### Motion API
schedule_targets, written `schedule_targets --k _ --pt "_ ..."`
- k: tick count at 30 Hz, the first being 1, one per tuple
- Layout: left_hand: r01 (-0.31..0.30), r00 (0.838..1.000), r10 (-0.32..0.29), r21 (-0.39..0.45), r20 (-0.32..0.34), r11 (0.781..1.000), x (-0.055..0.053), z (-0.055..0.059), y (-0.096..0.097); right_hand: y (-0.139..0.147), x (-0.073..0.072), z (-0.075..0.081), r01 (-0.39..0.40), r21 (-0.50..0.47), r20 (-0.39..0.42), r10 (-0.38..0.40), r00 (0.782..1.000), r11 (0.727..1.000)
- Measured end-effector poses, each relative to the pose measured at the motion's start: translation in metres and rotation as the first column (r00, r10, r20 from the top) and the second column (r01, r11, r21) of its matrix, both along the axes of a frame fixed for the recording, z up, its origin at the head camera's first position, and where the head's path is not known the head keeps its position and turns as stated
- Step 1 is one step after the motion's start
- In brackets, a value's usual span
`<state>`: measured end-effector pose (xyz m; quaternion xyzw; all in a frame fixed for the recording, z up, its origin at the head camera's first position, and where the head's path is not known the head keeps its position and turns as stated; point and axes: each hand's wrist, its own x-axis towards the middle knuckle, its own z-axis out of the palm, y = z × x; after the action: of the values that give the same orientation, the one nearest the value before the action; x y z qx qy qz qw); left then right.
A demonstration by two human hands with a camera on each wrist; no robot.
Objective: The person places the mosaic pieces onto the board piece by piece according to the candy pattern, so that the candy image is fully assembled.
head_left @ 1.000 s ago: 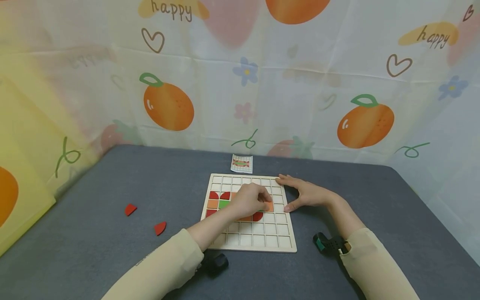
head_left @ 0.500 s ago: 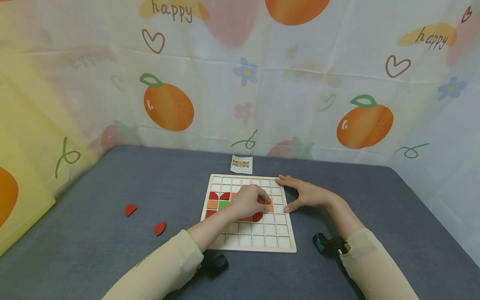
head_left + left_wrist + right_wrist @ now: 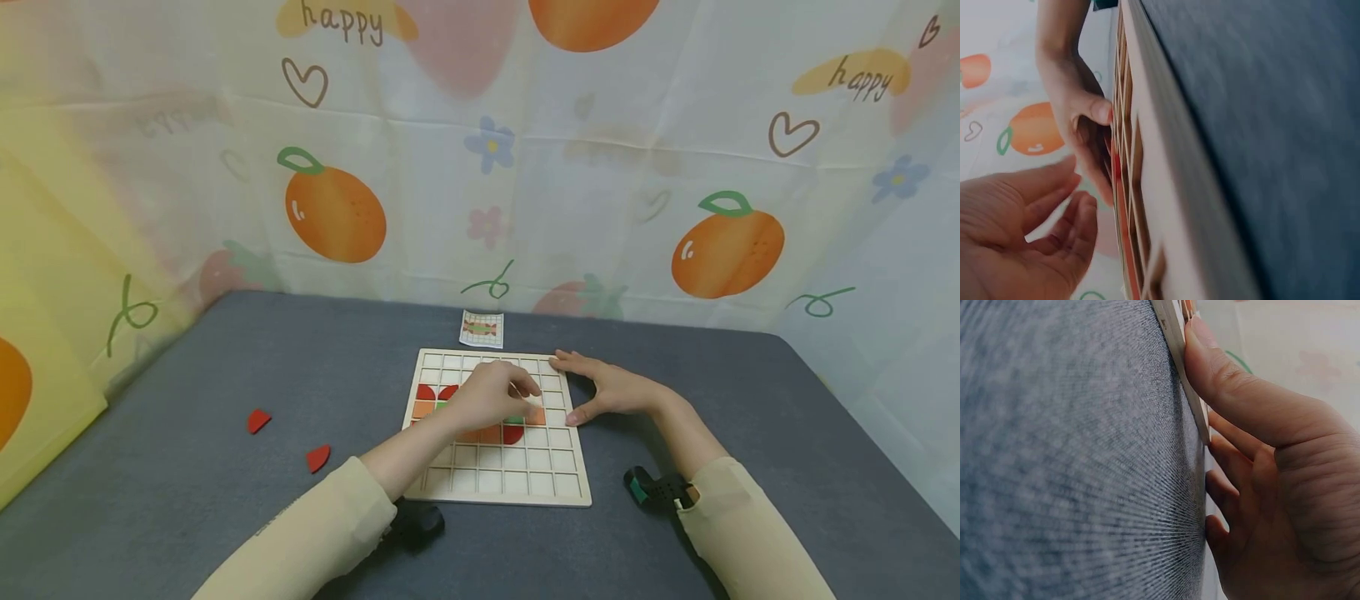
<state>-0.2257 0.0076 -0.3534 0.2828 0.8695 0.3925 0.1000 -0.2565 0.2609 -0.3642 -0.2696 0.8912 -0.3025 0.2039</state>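
A pale wooden grid board [image 3: 555,486] lies on the dark table, with red, orange and green tiles in its middle rows. Over those rows hovers my left hand [image 3: 489,398], its fingers loosely bent, and the left wrist view shows nothing between thumb and fingers. Part of the pattern is hidden beneath it. Near its fingertips lie an orange square tile [image 3: 537,417] and a red rounded tile [image 3: 513,435]. My right hand [image 3: 621,390] rests spread along the board's right edge. In the right wrist view its thumb [image 3: 1225,378] touches the board's rim.
Two loose red rounded tiles, one farther left [image 3: 258,420] and one nearer the board [image 3: 318,458], lie on the table. Behind the board is a small pattern card [image 3: 482,329]. A printed curtain [image 3: 420,192] hangs at the table's back edge.
My left hand has risen slightly and shifted left, its thumb and fingers coming apart, so the green tile under them shows more. My right hand stays at the board's edge.
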Motion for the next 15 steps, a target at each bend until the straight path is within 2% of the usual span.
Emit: schedule_targets --k 9,15 --pt "0.016 1.0 -0.016 0.039 0.009 0.999 -0.002 0.007 -0.026 -0.001 -0.001 -0.003 0.014 0.019 0.011 -0.014 1.0 1.0" --pt "0.003 1.0 -0.004 0.037 0.026 0.999 -0.007 0.014 -0.057 -0.001 -0.001 -0.002 0.016 0.027 0.002 -0.016 1.0 1.0"
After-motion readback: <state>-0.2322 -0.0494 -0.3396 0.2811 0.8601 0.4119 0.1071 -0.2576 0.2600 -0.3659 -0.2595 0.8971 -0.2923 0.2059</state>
